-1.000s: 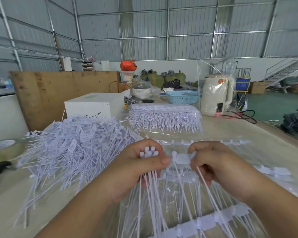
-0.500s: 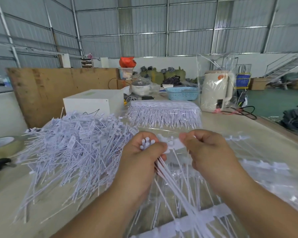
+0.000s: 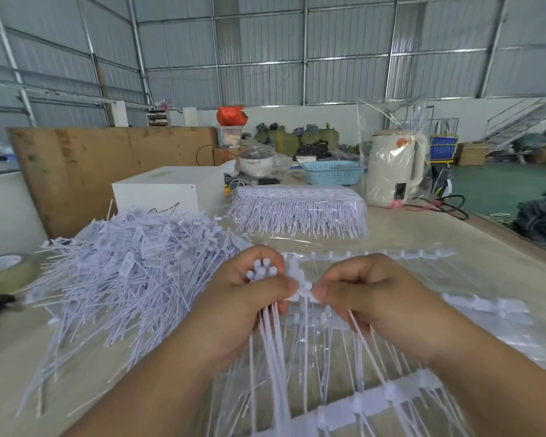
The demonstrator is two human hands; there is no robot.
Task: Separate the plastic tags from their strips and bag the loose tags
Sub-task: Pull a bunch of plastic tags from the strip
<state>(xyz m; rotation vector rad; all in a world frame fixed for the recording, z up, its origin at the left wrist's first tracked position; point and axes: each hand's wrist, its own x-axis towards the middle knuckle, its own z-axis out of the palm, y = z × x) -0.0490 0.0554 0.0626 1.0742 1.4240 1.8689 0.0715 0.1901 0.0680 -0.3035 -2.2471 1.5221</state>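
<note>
My left hand (image 3: 243,298) grips a bundle of about five loose tags (image 3: 262,269), heads up; my right hand (image 3: 369,294) pinches one tag head (image 3: 304,291) on the strip between both hands. One loose-tag pile (image 3: 133,275) lies left, one bagged stack (image 3: 300,212) beyond.

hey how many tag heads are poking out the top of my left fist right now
5 at least: round white tag heads cluster above the left hand, which grips their stems. The fingers may hide more. The right hand pinches the strip beside them.
</note>
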